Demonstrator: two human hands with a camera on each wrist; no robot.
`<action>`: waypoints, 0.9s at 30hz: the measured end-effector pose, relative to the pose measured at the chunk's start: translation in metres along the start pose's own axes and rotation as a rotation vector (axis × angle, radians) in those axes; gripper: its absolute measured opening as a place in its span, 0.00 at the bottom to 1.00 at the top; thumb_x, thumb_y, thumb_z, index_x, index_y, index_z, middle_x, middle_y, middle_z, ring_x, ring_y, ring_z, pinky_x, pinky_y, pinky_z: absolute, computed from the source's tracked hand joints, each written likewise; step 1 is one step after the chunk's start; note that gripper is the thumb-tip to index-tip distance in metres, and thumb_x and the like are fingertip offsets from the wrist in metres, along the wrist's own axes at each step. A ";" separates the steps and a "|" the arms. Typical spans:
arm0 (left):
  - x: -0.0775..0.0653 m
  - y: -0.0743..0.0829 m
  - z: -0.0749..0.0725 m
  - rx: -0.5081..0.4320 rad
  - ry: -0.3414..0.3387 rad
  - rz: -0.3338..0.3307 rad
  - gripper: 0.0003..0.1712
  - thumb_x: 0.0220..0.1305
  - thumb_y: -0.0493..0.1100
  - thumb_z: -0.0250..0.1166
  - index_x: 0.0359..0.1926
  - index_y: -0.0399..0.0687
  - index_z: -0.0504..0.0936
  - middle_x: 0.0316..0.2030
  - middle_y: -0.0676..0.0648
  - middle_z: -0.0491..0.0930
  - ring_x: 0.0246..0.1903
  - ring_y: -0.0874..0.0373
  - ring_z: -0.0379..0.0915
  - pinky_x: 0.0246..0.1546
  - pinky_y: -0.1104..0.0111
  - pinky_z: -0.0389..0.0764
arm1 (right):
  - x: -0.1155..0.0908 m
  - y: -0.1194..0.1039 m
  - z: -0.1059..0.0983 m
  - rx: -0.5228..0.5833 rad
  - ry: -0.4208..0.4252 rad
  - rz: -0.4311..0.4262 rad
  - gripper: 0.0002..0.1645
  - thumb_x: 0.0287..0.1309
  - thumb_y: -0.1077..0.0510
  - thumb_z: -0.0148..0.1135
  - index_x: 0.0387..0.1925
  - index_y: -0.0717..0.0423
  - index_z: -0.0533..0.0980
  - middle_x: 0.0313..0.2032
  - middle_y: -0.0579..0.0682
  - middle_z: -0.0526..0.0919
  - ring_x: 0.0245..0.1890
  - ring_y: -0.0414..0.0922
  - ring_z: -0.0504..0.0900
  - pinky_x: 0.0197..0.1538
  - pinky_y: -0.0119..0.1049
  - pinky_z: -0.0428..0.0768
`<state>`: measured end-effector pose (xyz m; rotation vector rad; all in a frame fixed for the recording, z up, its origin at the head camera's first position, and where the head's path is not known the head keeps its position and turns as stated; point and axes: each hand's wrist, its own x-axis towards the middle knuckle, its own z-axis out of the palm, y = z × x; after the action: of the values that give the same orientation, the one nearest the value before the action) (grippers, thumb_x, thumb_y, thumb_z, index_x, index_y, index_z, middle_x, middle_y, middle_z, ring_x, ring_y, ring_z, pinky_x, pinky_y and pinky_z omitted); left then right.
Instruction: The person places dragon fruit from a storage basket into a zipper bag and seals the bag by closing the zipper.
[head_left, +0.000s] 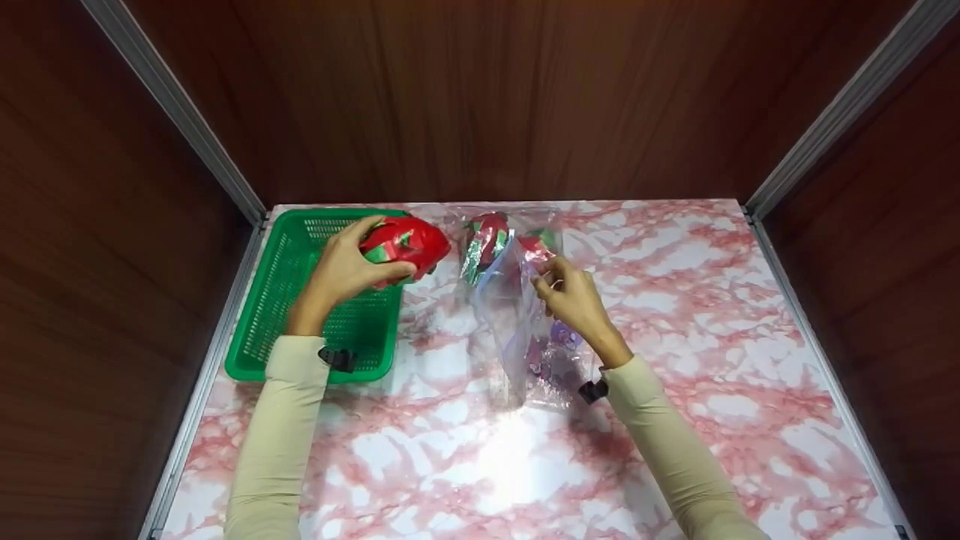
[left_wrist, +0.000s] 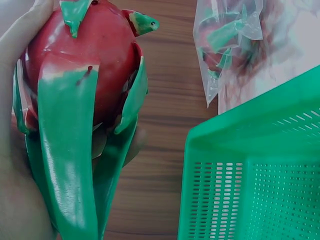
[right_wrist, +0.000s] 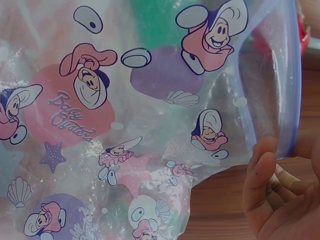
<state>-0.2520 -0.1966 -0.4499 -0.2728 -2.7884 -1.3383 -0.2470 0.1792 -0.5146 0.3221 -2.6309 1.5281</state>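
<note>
- Nearest you, two pale sleeves enter from the lower edge: your left sleeve [head_left: 277, 435] at lower left, your right sleeve [head_left: 679, 442] at lower right.
- A small black unit sits at each cuff, one by your left wrist [head_left: 339, 359] and one by your right.
- The pink-and-white marbled surface [head_left: 435, 465] fills the lower middle of the frame, with a bright glare spot at its centre bottom.
- A clear bag [head_left: 499, 315] stands on the surface right of centre, its bluish rim parted; the right wrist view shows cartoon faces, shells and a starfish printed on it.
- Your right grip [head_left: 571, 296], right of centre, is nearly closed: thumb and fingertips pinch the bag's rim.
- Your left grip [head_left: 349, 259], left of centre, is spread wide round a red fruit [head_left: 416, 244] with green leaf-like flaps.
- That fruit is held up left of the frame's centre, in front of the basket's upper right corner and apart from the bag.
- The green basket [head_left: 259, 330], with perforated walls, occupies the left of the surface, partly behind your left arm.
- Farther back, upper centre, a packed fruit [head_left: 491, 232], red and green, lies under clear plastic; more red and green shows just right of it.
- Beyond rises a dark wood-grain wall [head_left: 480, 97].
</note>
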 end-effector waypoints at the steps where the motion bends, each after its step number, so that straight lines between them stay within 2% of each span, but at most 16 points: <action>1: 0.000 0.001 0.001 -0.001 0.000 0.004 0.58 0.53 0.72 0.79 0.77 0.53 0.69 0.72 0.42 0.73 0.68 0.42 0.69 0.59 0.43 0.85 | 0.000 0.000 0.000 0.001 0.001 -0.001 0.13 0.71 0.61 0.65 0.50 0.68 0.80 0.26 0.51 0.84 0.13 0.39 0.78 0.17 0.29 0.77; 8: 0.003 0.006 0.008 -0.007 -0.004 0.019 0.58 0.51 0.74 0.79 0.76 0.55 0.71 0.71 0.44 0.74 0.68 0.43 0.69 0.57 0.44 0.86 | 0.001 0.000 0.000 0.002 -0.012 -0.002 0.13 0.71 0.61 0.64 0.49 0.69 0.80 0.27 0.52 0.85 0.14 0.39 0.78 0.18 0.28 0.76; 17: 0.006 0.015 0.015 0.003 -0.036 0.004 0.58 0.54 0.69 0.79 0.79 0.52 0.67 0.73 0.42 0.72 0.70 0.41 0.67 0.59 0.45 0.86 | 0.001 -0.002 0.001 -0.002 -0.015 -0.009 0.14 0.71 0.62 0.63 0.50 0.70 0.80 0.28 0.53 0.85 0.15 0.38 0.78 0.19 0.28 0.77; 27: 0.007 0.022 0.025 0.002 -0.058 0.019 0.60 0.52 0.74 0.78 0.78 0.51 0.68 0.72 0.42 0.73 0.68 0.42 0.70 0.58 0.46 0.86 | 0.000 -0.004 0.002 -0.012 -0.012 0.010 0.11 0.70 0.60 0.64 0.48 0.65 0.80 0.28 0.52 0.85 0.16 0.41 0.80 0.19 0.29 0.78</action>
<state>-0.2540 -0.1630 -0.4480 -0.3425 -2.8259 -1.3450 -0.2461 0.1753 -0.5126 0.3187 -2.6533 1.5181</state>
